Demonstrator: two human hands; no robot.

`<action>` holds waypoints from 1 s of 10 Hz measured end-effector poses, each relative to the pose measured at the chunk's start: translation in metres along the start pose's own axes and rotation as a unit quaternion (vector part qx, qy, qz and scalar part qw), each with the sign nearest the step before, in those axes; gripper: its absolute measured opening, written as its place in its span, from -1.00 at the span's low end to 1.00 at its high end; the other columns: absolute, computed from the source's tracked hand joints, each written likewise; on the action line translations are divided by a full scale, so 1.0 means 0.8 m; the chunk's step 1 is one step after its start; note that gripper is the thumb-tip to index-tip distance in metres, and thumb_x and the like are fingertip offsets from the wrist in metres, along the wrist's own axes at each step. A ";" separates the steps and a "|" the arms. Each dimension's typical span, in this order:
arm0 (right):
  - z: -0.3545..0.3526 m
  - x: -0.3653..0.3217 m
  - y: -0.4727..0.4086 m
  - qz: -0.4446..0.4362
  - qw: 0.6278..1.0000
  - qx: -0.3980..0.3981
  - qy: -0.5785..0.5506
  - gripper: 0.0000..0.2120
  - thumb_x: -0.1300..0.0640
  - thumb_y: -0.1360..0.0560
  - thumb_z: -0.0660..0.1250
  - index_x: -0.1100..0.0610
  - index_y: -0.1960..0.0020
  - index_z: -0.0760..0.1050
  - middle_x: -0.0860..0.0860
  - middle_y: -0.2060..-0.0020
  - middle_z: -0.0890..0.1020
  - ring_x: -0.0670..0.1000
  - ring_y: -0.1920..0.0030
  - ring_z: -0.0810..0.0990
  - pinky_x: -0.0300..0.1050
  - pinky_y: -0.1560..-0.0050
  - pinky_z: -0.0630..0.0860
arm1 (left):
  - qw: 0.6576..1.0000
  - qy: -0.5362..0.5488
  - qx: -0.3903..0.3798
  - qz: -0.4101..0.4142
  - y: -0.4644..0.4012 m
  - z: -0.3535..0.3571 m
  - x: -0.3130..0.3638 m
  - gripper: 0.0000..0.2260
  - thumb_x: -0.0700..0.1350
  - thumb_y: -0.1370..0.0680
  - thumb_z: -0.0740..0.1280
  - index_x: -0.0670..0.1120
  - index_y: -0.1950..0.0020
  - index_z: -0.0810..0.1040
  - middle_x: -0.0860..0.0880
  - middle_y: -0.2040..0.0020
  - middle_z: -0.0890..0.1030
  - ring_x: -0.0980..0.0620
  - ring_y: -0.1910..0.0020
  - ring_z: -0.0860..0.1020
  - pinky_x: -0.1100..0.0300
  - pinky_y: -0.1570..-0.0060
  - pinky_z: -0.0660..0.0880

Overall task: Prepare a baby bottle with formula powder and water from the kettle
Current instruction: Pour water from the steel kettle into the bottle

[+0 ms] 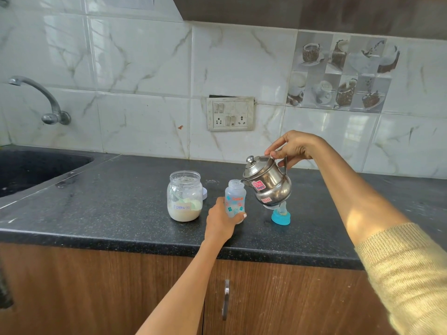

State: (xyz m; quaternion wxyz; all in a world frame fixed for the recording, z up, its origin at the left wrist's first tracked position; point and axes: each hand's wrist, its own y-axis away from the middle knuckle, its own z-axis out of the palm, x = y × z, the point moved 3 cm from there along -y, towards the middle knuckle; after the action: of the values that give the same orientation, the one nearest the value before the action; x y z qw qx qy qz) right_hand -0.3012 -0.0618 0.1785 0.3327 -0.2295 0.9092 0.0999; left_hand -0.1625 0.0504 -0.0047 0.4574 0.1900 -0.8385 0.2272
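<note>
Starting at the left, the clear glass jar labelled "Formula" [185,197] stands open on the dark speckled stone counter [116,201], part full of pale powder with a green scoop inside, its white lid [204,193] just behind it. Next to it, the left hand [221,220] curls its fingers and thumb round the lower half of the small translucent baby bottle with coloured prints [235,199], which stands upright on the counter. Above and to the right, the right hand [294,147] grips the handle of the small shiny steel kettle [267,181], tilted so its spout sits at the bottle's mouth. The mouth is narrow, so too steep a tilt could send water over the rim onto the left fingers; whether it is hot I cannot tell. Under the kettle stands the blue-collared teat cap [280,216], which a lowered kettle could knock over.
</note>
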 end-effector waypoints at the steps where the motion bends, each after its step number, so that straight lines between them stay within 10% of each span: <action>1: 0.000 0.000 -0.001 0.000 1.000 0.000 0.001 -0.87 0.24 -0.46 0.39 0.12 0.01 0.62 0.14 -0.07 0.59 0.05 0.20 0.62 -0.14 0.25 0.62 | 1.000 -0.001 0.001 -0.001 0.001 0.000 0.000 -0.45 -0.05 -0.46 0.42 -0.12 -0.37 0.28 -0.09 -0.36 0.44 -0.05 -0.33 0.42 0.08 -0.26 0.41; 10: 0.001 -0.002 -0.004 -0.002 1.000 -0.004 0.002 -0.81 0.24 -0.46 0.38 0.13 -0.07 0.61 0.11 -0.03 0.57 0.04 0.24 0.62 -0.13 0.24 0.62 | 1.000 0.004 0.003 -0.001 -0.001 0.001 -0.001 -0.46 -0.05 -0.45 0.42 -0.12 -0.36 0.30 -0.09 -0.34 0.45 -0.05 -0.31 0.44 0.09 -0.23 0.42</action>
State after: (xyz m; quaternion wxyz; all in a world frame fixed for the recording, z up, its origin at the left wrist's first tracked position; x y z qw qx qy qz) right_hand -0.2981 -0.0638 0.1791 0.3306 -0.2331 0.9088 0.1025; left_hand -0.1618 0.0497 -0.0057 0.4608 0.1910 -0.8357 0.2297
